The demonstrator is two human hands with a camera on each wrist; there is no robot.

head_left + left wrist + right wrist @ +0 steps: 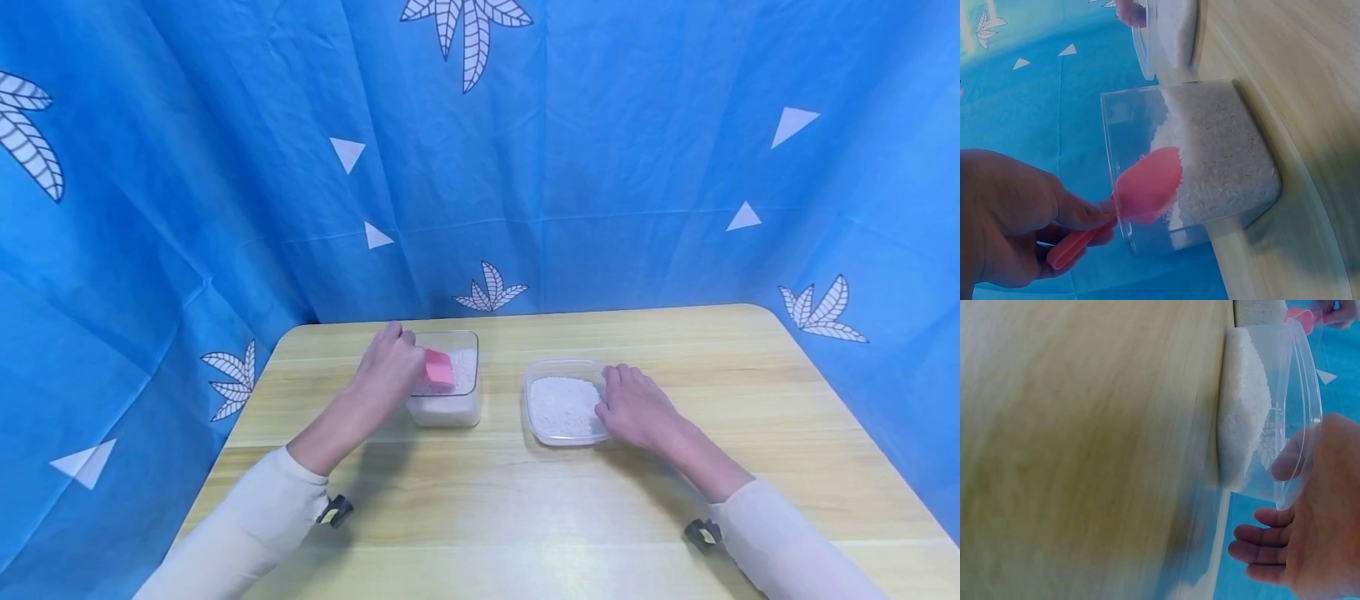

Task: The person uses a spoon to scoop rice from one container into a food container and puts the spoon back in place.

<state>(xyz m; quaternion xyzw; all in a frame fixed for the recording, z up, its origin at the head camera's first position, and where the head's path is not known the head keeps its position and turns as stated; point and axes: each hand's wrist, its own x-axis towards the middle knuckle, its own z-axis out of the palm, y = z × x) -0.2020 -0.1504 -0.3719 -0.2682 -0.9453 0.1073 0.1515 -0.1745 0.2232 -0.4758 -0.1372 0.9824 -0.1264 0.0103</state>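
My left hand (386, 367) grips the handle of a pink scoop (438, 367) between thumb and fingers. In the left wrist view the scoop's bowl (1150, 184) is inside a tall clear container (1138, 90), its tip at the surface of the white rice (1222, 150). To the right stands a lower clear plastic container (558, 441), also with white rice (564, 406) in it. My right hand (637, 406) holds this one by its right rim. In the right wrist view the thumb (1288, 465) reaches inside the rim and the fingers (1260, 544) stay outside.
Both containers stand on a light wooden table (480, 508), with a strip of tabletop between them. A blue curtain (600, 150) with white leaf prints hangs behind the table and on both sides. Each wrist wears a small black camera (337, 510).
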